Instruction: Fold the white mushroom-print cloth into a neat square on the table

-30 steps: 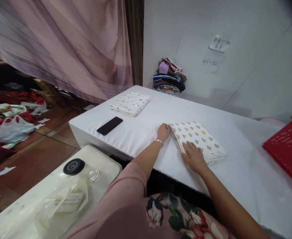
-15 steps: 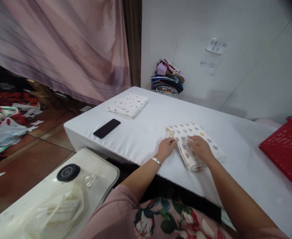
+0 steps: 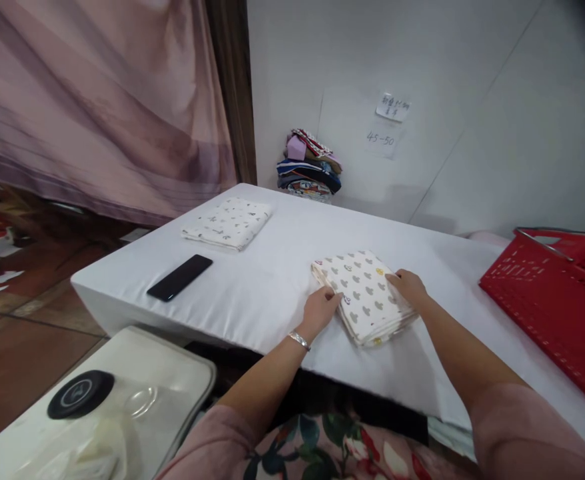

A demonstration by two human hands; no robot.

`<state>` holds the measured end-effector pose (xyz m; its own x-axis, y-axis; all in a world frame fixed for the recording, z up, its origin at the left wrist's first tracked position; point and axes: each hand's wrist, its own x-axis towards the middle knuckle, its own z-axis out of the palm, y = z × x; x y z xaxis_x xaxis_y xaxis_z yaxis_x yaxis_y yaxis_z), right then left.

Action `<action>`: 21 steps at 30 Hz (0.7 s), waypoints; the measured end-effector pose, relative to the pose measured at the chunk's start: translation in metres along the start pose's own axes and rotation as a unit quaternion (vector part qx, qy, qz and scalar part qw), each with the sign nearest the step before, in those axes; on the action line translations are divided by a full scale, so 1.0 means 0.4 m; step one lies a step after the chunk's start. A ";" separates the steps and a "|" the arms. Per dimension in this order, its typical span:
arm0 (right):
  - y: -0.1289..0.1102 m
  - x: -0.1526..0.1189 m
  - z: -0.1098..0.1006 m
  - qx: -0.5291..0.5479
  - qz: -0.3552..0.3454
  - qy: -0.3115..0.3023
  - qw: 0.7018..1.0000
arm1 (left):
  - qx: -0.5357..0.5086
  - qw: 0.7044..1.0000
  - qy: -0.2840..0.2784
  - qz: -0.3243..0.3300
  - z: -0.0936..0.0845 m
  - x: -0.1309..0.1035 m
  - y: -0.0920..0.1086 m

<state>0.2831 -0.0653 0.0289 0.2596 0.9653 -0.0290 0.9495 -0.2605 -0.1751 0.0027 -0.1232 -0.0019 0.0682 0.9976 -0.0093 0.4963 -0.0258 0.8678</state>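
Note:
A folded white cloth with grey mushroom-like shapes (image 3: 367, 300) lies on the white table (image 3: 282, 267) in front of me. At its left edge my left hand (image 3: 321, 310) is closed, fingertips pinching the side of the cloth. My right hand (image 3: 408, 288) is at the cloth's right edge, its fingers closed on that side near a yellow print. Farther left on the table lies a second folded white cloth with small dark prints (image 3: 230, 223), untouched. Between it and the near edge rests a black phone (image 3: 180, 277).
A red basket (image 3: 552, 300) with a metal handle stands at the right. Stacked folded fabrics (image 3: 310, 167) sit by the wall at the back. At the lower left, a white stool-like surface (image 3: 172, 363) bears a round black object (image 3: 80, 395) and a plastic bag.
My right hand has moved from the top of the patterned cloth to its right edge. The view has turned to the right, bringing more of the red basket into sight.

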 end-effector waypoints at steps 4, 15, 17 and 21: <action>0.034 0.021 0.011 -0.022 0.014 0.001 1.000 | 0.004 1.000 -0.020 0.004 0.009 -0.007 0.008; 0.020 0.038 0.010 -0.060 -0.004 -0.021 0.998 | 0.007 0.999 -0.037 -0.017 0.025 -0.020 0.029; 0.016 0.044 0.018 -0.070 -0.003 -0.024 0.997 | 0.010 0.999 -0.043 -0.013 0.030 -0.024 0.030; 0.027 0.072 0.029 -0.070 0.002 -0.042 0.997 | 0.023 0.998 -0.058 -0.001 0.032 -0.029 0.031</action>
<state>0.2986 -0.0401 0.0145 0.2525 0.9611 -0.1121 0.9655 -0.2579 -0.0363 0.0191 -0.1359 0.0026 0.1655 0.9836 -0.0720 0.5364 -0.0285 0.8435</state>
